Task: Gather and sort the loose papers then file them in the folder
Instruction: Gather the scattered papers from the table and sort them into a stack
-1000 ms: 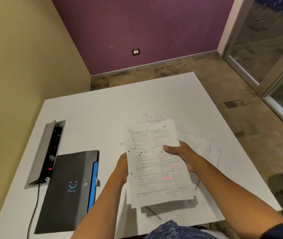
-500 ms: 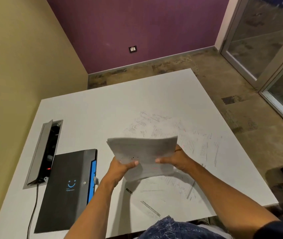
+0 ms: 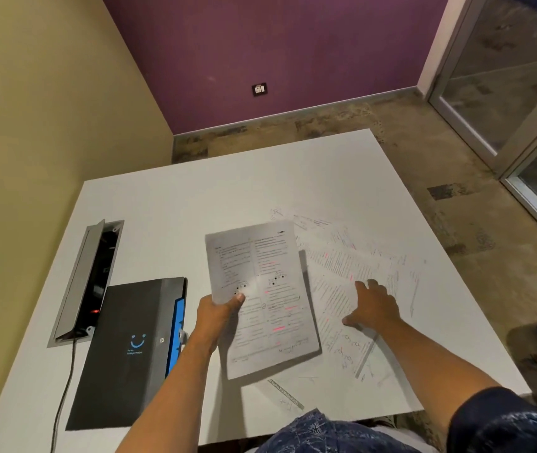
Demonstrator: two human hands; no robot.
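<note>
A black folder (image 3: 129, 351) lies closed at 8 o'clock on the white tabletop (image 3: 178, 207). The left hand (image 3: 214, 318) pinches a gathered stack (image 3: 260, 299); the right hand (image 3: 375, 305), fingers spread, presses loose papers (image 3: 342, 256) at 3 o'clock and should slide them together squarely. Purple wall and glass door lie beyond.

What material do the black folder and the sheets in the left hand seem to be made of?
Black folder with blue edge: probably matte plastic; smooth, stiff, with a snap button.
White printed sheets in the left hand: thin paper; they bend and carry print with pink marks.
</note>
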